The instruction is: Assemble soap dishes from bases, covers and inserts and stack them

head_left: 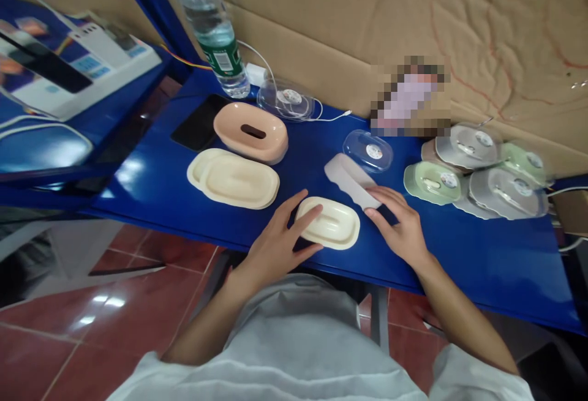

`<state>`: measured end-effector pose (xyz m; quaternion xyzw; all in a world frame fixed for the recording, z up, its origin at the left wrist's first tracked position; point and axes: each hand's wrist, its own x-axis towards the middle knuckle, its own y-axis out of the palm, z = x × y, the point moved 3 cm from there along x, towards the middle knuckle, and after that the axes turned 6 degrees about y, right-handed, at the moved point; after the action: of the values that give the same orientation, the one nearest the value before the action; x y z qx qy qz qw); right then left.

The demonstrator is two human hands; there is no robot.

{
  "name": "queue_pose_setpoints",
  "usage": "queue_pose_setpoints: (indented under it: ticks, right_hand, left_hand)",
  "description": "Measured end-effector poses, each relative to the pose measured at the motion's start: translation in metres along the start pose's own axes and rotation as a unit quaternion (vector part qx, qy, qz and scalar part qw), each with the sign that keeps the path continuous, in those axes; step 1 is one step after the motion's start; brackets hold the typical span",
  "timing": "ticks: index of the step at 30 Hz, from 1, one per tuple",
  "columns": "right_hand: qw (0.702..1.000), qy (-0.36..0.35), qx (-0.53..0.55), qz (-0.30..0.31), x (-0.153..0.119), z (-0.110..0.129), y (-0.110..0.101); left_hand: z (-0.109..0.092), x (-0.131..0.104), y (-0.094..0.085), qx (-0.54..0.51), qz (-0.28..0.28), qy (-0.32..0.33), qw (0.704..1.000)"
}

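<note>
On the blue table (257,229), my left hand (285,236) rests with spread fingers on the left side of a small cream oval dish (337,223). My right hand (402,223) pinches the near end of a pale greyish-pink piece (346,177), which is tilted on its side. Behind that piece lies a clear lid (367,151) with a round sticker. To the left are cream oval trays (239,180), overlapping one another, and a peach oval box (250,131) with a dark slot in its top.
Several lidded green and grey boxes (468,144) stand at the right. A water bottle (220,46), a black phone (199,122), a white cable and another clear lid (285,101) are at the back left. A power strip (101,52) lies on the neighbouring table.
</note>
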<state>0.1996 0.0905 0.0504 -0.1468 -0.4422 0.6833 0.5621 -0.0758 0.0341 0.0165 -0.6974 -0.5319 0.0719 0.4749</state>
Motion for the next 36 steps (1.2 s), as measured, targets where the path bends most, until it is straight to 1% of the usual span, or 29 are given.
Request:
queue_pose_setpoints:
  ticks: [2, 4, 6, 8, 9, 11, 12, 15, 16, 18, 20, 22, 24, 27, 29, 31, 32, 34, 35, 36]
  right_hand:
    - [0.997, -0.039, 0.014, 0.060, -0.007, 0.014, 0.006]
    - [0.989, -0.093, -0.019, 0.112, -0.021, 0.027, 0.014]
    - [0.982, -0.126, -0.062, 0.123, -0.035, 0.032, 0.021]
    - [0.977, -0.152, -0.080, 0.129, -0.042, 0.029, 0.022]
    - [0.975, -0.164, -0.080, 0.128, -0.041, 0.024, 0.020]
    - [0.977, -0.167, -0.083, 0.106, -0.029, 0.008, 0.012]
    - [0.981, -0.152, -0.093, 0.081, -0.018, -0.003, 0.008]
    - [0.985, -0.067, -0.159, -0.003, 0.021, -0.036, -0.001]
    - [0.982, -0.046, -0.180, -0.014, 0.033, -0.045, 0.000]
    - [0.978, -0.029, -0.205, -0.018, 0.050, -0.057, 0.005]
    - [0.978, -0.030, -0.204, -0.024, 0.056, -0.063, 0.010]
    - [0.981, -0.032, -0.190, -0.039, 0.053, -0.065, 0.011]
    - [0.983, -0.025, -0.181, -0.038, 0.047, -0.064, 0.008]
    - [0.984, 0.003, -0.180, -0.007, 0.036, -0.056, -0.002]
    - [0.985, 0.003, -0.171, 0.007, 0.026, -0.038, -0.008]
    - [0.988, -0.035, -0.149, 0.038, 0.011, -0.012, -0.008]
    - [0.986, -0.064, -0.140, 0.070, 0.002, 0.002, -0.005]
    - [0.973, -0.115, -0.137, 0.143, -0.020, 0.026, 0.006]
    - [0.966, -0.134, -0.144, 0.166, -0.031, 0.035, 0.012]
    - [0.961, -0.145, -0.156, 0.176, -0.040, 0.041, 0.017]
  left_hand:
    - [0.001, 0.001, 0.003, 0.004, -0.019, -0.014, 1.000]
    - [0.002, 0.001, 0.005, 0.019, -0.020, 0.001, 1.000]
    - [0.002, 0.001, 0.007, 0.030, -0.002, 0.026, 0.999]
    - [0.002, 0.002, 0.007, 0.031, 0.011, 0.042, 0.999]
    - [0.002, 0.002, 0.007, 0.030, 0.013, 0.046, 0.998]
    - [0.002, 0.003, 0.007, 0.033, 0.023, 0.048, 0.998]
    - [0.001, 0.003, 0.007, 0.037, 0.029, 0.050, 0.998]
    - [-0.002, 0.004, 0.007, 0.059, 0.030, 0.053, 0.996]
    - [-0.003, 0.004, 0.006, 0.068, 0.024, 0.055, 0.996]
    - [-0.005, 0.004, 0.005, 0.087, 0.018, 0.064, 0.994]
    - [-0.007, 0.003, 0.004, 0.099, 0.026, 0.074, 0.992]
    - [-0.008, 0.003, 0.002, 0.100, 0.038, 0.074, 0.991]
    - [-0.008, 0.005, 0.001, 0.092, 0.048, 0.068, 0.992]
    - [-0.006, 0.006, 0.001, 0.075, 0.063, 0.057, 0.994]
    - [-0.006, 0.005, 0.003, 0.068, 0.072, 0.059, 0.993]
    - [-0.005, 0.003, 0.005, 0.064, 0.071, 0.064, 0.993]
    - [-0.005, 0.002, 0.006, 0.062, 0.069, 0.066, 0.994]
    - [-0.005, 0.001, 0.006, 0.059, 0.064, 0.064, 0.994]
    - [-0.005, 0.000, 0.006, 0.059, 0.063, 0.066, 0.994]
    - [-0.005, 0.000, 0.006, 0.061, 0.062, 0.069, 0.994]
